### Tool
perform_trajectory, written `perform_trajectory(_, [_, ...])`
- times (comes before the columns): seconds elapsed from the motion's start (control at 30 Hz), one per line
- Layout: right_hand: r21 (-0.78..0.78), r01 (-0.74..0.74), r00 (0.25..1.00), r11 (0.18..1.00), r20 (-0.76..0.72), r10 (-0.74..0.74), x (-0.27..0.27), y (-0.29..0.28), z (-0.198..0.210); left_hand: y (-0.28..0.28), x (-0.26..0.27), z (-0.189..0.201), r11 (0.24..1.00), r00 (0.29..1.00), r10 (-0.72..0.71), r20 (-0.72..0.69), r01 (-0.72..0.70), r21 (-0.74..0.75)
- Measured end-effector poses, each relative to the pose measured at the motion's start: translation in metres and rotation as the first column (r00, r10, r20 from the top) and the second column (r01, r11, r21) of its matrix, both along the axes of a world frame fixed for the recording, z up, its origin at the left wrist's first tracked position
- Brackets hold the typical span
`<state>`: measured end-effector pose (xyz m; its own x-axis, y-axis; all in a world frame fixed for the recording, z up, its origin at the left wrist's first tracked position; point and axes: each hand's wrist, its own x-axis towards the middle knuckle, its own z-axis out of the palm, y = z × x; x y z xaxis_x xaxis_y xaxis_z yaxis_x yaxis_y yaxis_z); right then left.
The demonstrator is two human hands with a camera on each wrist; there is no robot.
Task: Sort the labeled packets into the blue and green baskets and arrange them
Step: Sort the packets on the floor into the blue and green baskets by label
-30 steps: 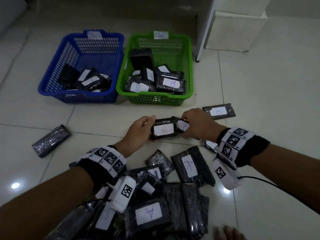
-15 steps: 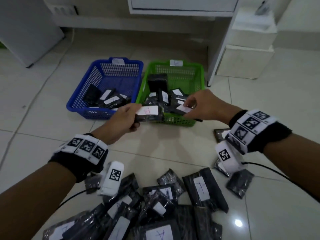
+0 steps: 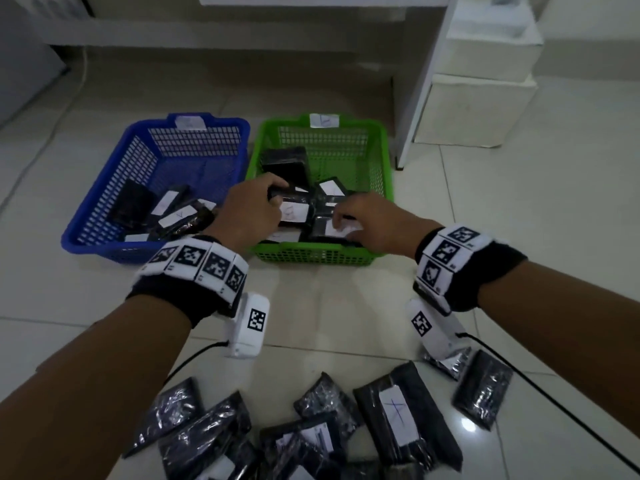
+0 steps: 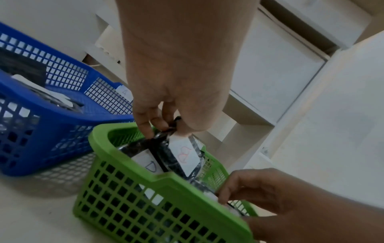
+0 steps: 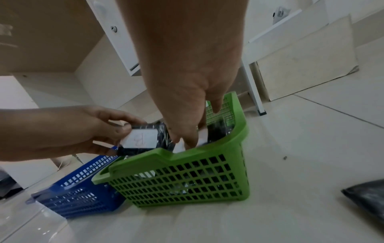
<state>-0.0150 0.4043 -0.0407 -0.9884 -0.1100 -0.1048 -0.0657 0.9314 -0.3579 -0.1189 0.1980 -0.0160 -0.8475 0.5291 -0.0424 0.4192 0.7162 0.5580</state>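
Observation:
A green basket (image 3: 311, 255) holds several black packets with white labels; the blue basket (image 3: 104, 245) on its left holds a few more. My left hand (image 3: 273, 199) is over the green basket and grips a black packet labelled B (image 3: 294, 212) by its end, seen tilted in the left wrist view (image 4: 185, 156). My right hand (image 3: 341, 221) reaches into the basket's near right part, and its fingertips (image 5: 187, 141) pinch a labelled packet (image 3: 325, 230) lying there. A pile of black packets (image 3: 311, 441) lies on the floor near me, one marked A (image 3: 398, 414).
A white desk leg (image 3: 415, 98) and white boxes (image 3: 478, 109) stand just right of and behind the green basket. Loose packets (image 3: 483, 389) lie on the tiles under my right forearm. Cables trail from both wrist cameras.
Both hands lifted packets from the floor and carried them forward over the green basket's front rim. They are now lowered inside it.

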Motion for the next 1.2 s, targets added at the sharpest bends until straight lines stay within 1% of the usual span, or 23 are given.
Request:
perform_trajectory(0.03, [-0.016, -0.014, 1.0, 1.0, -0.007, 0.014, 0.002, 0.001, 0.002, -0.001, -0.001, -0.004, 1.0, 0.999, 0.001, -0.052, -0.002, -0.022])
perform_trajectory(0.1, [-0.067, 0.024, 0.997, 0.998, -0.066, -0.028, 0.01, 0.009, 0.011, -0.002, 0.007, -0.01, 0.995, 0.97, 0.029, -0.242, -0.051, -0.085])
perform_trajectory(0.13, [-0.098, 0.067, 0.991, 0.993, -0.106, -0.077, 0.015, 0.016, 0.017, -0.001, 0.015, -0.009, 0.994, 0.935, 0.037, -0.353, -0.071, -0.086])
perform_trajectory(0.17, [-0.119, 0.108, 0.983, 0.987, -0.135, -0.123, 0.023, 0.025, 0.022, 0.004, 0.028, -0.007, 0.998, 0.894, 0.025, -0.448, -0.052, -0.047])
perform_trajectory(0.2, [-0.132, 0.136, 0.976, 0.982, -0.152, -0.156, 0.031, 0.034, 0.027, 0.008, 0.042, -0.003, 1.0, 0.854, -0.009, -0.52, 0.014, 0.005])
perform_trajectory(0.27, [-0.144, 0.191, 0.968, 0.971, -0.133, -0.211, 0.053, 0.056, 0.03, 0.022, 0.076, -0.001, 0.97, 0.812, -0.161, -0.562, 0.235, 0.063])
perform_trajectory(0.33, [-0.096, 0.262, 0.963, 0.96, -0.035, -0.267, 0.076, 0.077, 0.024, 0.036, 0.11, -0.009, 0.888, 0.767, -0.396, -0.504, 0.461, 0.004])
perform_trajectory(0.4, [0.012, 0.302, 0.95, 0.953, 0.086, -0.302, 0.097, 0.094, 0.01, 0.05, 0.141, -0.023, 0.786, 0.71, -0.603, -0.364, 0.607, -0.118])
perform_trajectory(0.43, [0.052, 0.308, 0.94, 0.95, 0.138, -0.313, 0.106, 0.1, 0.0, 0.056, 0.156, -0.032, 0.738, 0.682, -0.672, -0.289, 0.652, -0.176])
perform_trajectory(0.5, [0.104, 0.32, 0.916, 0.942, 0.219, -0.335, 0.123, 0.107, -0.017, 0.067, 0.183, -0.055, 0.651, 0.625, -0.759, -0.184, 0.713, -0.262])
perform_trajectory(0.57, [0.125, 0.298, 0.91, 0.946, 0.261, -0.321, 0.134, 0.109, -0.03, 0.077, 0.203, -0.078, 0.575, 0.567, -0.812, -0.138, 0.738, -0.353])
perform_trajectory(0.67, [0.146, 0.262, 0.918, 0.954, 0.265, -0.293, 0.144, 0.105, -0.041, 0.082, 0.219, -0.103, 0.52, 0.53, -0.841, -0.107, 0.74, -0.426])
perform_trajectory(0.73, [0.143, 0.27, 0.925, 0.952, 0.237, -0.298, 0.147, 0.104, -0.048, 0.081, 0.219, -0.108, 0.549, 0.558, -0.822, -0.109, 0.729, -0.408])
perform_trajectory(0.87, [0.059, 0.333, 0.906, 0.941, 0.258, -0.337, 0.139, 0.102, -0.05, 0.074, 0.2, -0.099, 0.671, 0.668, -0.725, -0.167, 0.63, -0.392])
perform_trajectory(0.93, [-0.014, 0.377, 0.903, 0.926, 0.231, -0.364, 0.129, 0.1, -0.044, 0.067, 0.183, -0.087, 0.732, 0.72, -0.669, -0.183, 0.596, -0.329])
perform_trajectory(0.97, [-0.05, 0.424, 0.891, 0.904, 0.202, -0.407, 0.123, 0.101, -0.039, 0.064, 0.173, -0.079, 0.762, 0.733, -0.643, -0.222, 0.585, -0.277])
perform_trajectory(1.0, [-0.104, 0.483, 0.87, 0.869, 0.162, -0.465, 0.115, 0.1, -0.032, 0.058, 0.162, -0.07, 0.782, 0.732, -0.623, -0.275, 0.579, -0.229])
perform_trajectory(1.03, [-0.2, 0.55, 0.835, 0.811, 0.126, -0.536, 0.108, 0.102, -0.026, 0.053, 0.151, -0.063, 0.791, 0.721, -0.61, -0.329, 0.582, -0.189])
perform_trajectory(1.07, [-0.339, 0.594, 0.796, 0.729, 0.116, -0.595, 0.098, 0.102, -0.017, 0.046, 0.138, -0.054, 0.799, 0.71, -0.592, -0.382, 0.578, -0.163])
perform_trajectory(1.1, [-0.485, 0.612, 0.758, 0.625, 0.135, -0.638, 0.089, 0.1, -0.006, 0.042, 0.126, -0.046, 0.817, 0.71, -0.558, -0.429, 0.56, -0.136])
perform_trajectory(1.13, [-0.589, 0.613, 0.731, 0.526, 0.169, -0.661, 0.079, 0.098, 0.005, 0.037, 0.114, -0.037, 0.849, 0.73, -0.502, -0.464, 0.519, -0.101])
perform_trajectory(1.17, [-0.647, 0.613, 0.71, 0.454, 0.2, -0.675, 0.066, 0.095, 0.015, 0.033, 0.099, -0.03, 0.888, 0.764, -0.426, -0.484, 0.455, -0.064])
perform_trajectory(1.2, [-0.655, 0.625, 0.69, 0.424, 0.209, -0.693, 0.054, 0.094, 0.023, 0.03, 0.086, -0.025, 0.925, 0.803, -0.342, -0.489, 0.38, -0.024])
